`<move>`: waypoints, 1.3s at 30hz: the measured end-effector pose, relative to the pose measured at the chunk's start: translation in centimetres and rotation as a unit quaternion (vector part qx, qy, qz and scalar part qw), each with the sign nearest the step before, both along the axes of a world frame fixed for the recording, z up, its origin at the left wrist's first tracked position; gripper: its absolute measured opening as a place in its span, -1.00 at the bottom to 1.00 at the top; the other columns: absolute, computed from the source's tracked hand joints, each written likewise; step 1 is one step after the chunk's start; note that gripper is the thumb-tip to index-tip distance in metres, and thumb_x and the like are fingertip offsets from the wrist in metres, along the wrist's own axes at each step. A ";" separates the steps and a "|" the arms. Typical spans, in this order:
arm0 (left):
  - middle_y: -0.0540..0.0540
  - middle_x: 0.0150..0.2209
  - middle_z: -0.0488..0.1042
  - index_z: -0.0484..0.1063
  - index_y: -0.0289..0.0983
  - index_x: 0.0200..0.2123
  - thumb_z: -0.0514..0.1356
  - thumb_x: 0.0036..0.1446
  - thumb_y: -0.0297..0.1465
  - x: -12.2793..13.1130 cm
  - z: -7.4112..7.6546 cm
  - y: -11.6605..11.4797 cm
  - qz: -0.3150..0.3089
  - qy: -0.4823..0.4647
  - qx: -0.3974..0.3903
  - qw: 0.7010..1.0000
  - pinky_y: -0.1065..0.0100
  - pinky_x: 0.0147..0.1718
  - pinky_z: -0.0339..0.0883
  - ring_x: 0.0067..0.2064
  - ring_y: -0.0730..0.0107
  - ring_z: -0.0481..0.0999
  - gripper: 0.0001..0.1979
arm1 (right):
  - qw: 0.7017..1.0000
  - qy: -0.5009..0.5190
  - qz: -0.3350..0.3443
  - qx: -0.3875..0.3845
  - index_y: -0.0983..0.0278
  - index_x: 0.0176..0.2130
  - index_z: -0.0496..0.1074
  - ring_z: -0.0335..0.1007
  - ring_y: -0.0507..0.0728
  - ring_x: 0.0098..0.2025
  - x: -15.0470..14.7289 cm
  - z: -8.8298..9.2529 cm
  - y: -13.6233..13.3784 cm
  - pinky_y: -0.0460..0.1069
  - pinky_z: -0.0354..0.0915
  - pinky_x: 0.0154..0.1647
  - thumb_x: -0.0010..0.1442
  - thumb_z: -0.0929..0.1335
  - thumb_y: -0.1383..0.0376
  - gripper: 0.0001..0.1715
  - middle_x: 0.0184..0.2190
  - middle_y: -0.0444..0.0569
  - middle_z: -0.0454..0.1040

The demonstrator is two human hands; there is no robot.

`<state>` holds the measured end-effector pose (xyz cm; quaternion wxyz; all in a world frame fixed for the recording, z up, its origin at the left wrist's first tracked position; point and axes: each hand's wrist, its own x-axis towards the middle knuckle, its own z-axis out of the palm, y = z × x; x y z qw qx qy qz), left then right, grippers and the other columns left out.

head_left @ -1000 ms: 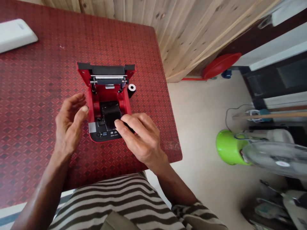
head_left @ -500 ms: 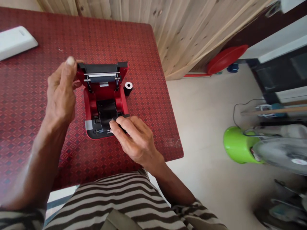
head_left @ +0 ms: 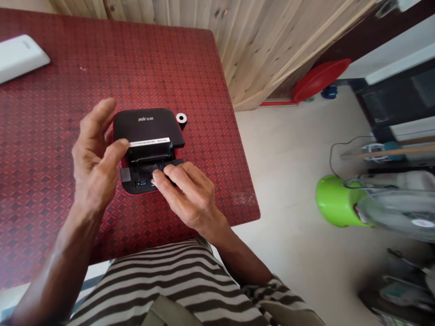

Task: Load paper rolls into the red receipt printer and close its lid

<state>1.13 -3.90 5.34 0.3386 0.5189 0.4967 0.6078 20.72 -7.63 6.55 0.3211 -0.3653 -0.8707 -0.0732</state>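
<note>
A small red and black printer (head_left: pixel 147 131) sits on the red patterned table (head_left: pixel 50 136). Its black lid is folded down, nearly closed, with a white strip along its front edge. My left hand (head_left: pixel 97 158) is at the lid's left side, thumb on the front corner, fingers spread above. My right hand (head_left: pixel 185 192) rests on the printer's front right, fingers curled and pressing on the black paper end at the front panel. A small black roll with a white core (head_left: pixel 181 118) stands right behind the printer.
A white flat device (head_left: pixel 20 56) lies at the table's far left. The table's right edge drops to a tiled floor with a green fan base (head_left: pixel 335 201), a red basin (head_left: pixel 319 79) and cables. A wooden wall runs behind.
The printer's lid was upright and open; my left hand reached up to it and swung it down over the paper bay. My right hand stayed at the front.
</note>
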 end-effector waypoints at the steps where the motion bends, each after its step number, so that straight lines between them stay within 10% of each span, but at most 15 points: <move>1: -0.01 0.32 0.40 0.45 0.01 0.20 0.41 0.11 -0.31 0.0 -0.3 -0.3 -0.007 -0.018 -0.017 1.000 0.01 0.44 0.13 0.38 0.13 0.33 -0.43 | 1.000 0.008 0.000 -0.005 0.33 -0.17 0.56 0.32 0.04 -0.30 0.0 -0.1 0.0 -0.02 0.35 -0.32 0.33 0.40 0.44 -0.90 -0.27 -0.05 0.58; 18: -0.05 0.38 0.32 0.34 0.02 0.27 0.35 0.17 -0.23 0.6 -1.4 -2.4 -0.058 -0.070 -0.120 0.989 -0.02 0.46 0.05 0.45 0.06 0.22 -0.40 | 0.999 0.041 -0.018 -0.023 0.27 -0.17 0.52 0.38 0.04 -0.30 -0.1 -0.9 -0.1 0.00 0.36 -0.25 0.32 0.42 0.37 -0.95 -0.24 -0.09 0.61; 25: -0.06 0.33 0.39 0.40 -0.01 0.23 0.39 0.12 -0.26 0.9 -1.4 -2.3 -0.037 -0.082 -0.123 0.988 -0.01 0.43 0.14 0.40 0.03 0.31 -0.41 | 0.993 0.080 -0.060 -0.066 0.20 -0.18 0.50 0.45 0.15 0.14 -0.3 -0.8 -0.1 0.10 0.33 0.12 0.35 0.41 0.30 -0.98 0.07 -0.01 0.61; 39: -0.11 0.26 0.46 0.51 -0.05 0.16 0.37 0.01 -0.38 0.0 -0.4 -6.0 0.011 -0.165 -0.209 0.964 -0.04 0.31 0.31 0.33 -0.04 0.39 -0.42 | 0.979 0.195 -0.048 -0.026 0.32 0.03 0.45 0.57 0.14 -0.08 1.4 -1.2 -0.8 0.06 0.49 -0.04 0.38 0.39 0.26 -0.74 -0.16 0.08 0.63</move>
